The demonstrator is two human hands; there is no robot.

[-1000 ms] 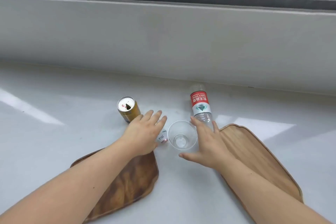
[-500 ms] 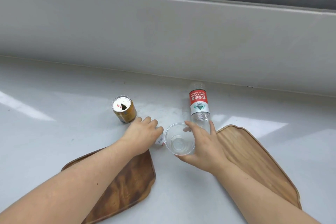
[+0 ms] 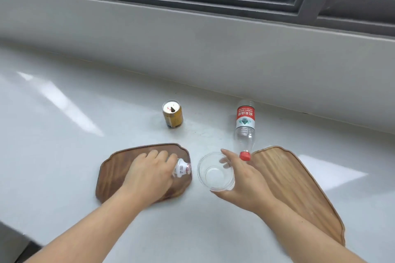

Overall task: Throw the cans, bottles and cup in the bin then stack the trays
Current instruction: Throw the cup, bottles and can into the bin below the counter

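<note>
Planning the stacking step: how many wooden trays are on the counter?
2. A dark wooden tray lies under the left hand; a lighter wooden tray lies beside the right hand, partly covered by that forearm.

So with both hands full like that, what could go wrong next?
The clear cup is thin plastic in the right hand; squeezing could crumple it or let it slip. The water bottle lies on its side right by that hand, so a nudge might roll it. The left hand grips the small white bottle only at one end, so it could drop.
</note>
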